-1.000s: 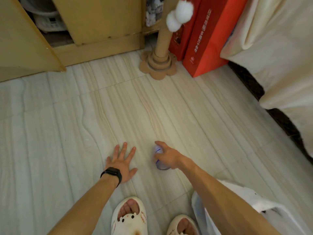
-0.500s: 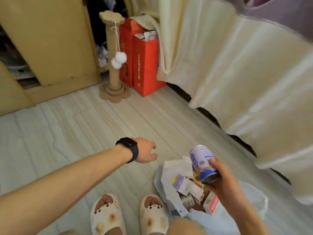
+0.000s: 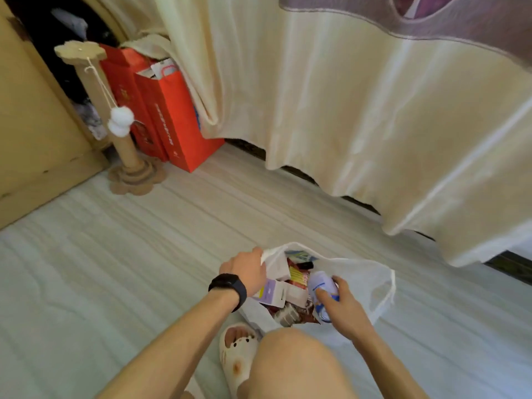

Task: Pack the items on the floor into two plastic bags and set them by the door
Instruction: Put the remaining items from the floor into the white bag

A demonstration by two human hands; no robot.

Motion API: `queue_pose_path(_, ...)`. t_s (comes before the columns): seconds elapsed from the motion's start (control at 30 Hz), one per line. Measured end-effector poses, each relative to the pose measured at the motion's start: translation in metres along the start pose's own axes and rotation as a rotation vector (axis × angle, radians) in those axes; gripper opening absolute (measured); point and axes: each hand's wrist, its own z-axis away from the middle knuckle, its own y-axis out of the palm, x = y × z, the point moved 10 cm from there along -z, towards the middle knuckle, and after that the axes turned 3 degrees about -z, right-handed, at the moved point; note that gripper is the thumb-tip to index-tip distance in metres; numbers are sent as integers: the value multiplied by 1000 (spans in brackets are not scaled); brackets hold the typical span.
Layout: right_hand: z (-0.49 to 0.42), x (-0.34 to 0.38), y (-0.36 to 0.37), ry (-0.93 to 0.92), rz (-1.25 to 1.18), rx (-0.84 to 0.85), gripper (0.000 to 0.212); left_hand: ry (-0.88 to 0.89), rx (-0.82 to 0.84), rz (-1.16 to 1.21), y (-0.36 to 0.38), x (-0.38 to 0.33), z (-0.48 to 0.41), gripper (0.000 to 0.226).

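Note:
A white plastic bag [image 3: 365, 280] lies open on the floor in front of my knee. Inside it are several small boxes and packets, among them a pale purple box [image 3: 272, 290] and a red and yellow packet [image 3: 298, 276]. My left hand [image 3: 246, 269], with a black band on the wrist, grips the bag's left rim and holds it open. My right hand [image 3: 341, 305] grips a white and blue can [image 3: 321, 286] tilted inside the bag's mouth, over the packets.
A cream bedspread [image 3: 359, 125] hangs down to the right and behind the bag. Red paper bags [image 3: 175, 131] and a cardboard scratching post [image 3: 126, 151] with white pompoms stand at the far left beside a wooden cabinet [image 3: 34, 139]. My slippered foot [image 3: 236, 349] is near the bag.
My right hand lifted the can off the floor and carried it down into the bag. My left hand left the floor and took hold of the bag's rim. My view turned right.

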Motion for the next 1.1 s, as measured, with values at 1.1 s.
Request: queue_pose_path(1.1, 39, 186, -82, -273, -240, -137, 32, -482, -73, 1161, -99, 75, 6, 17)
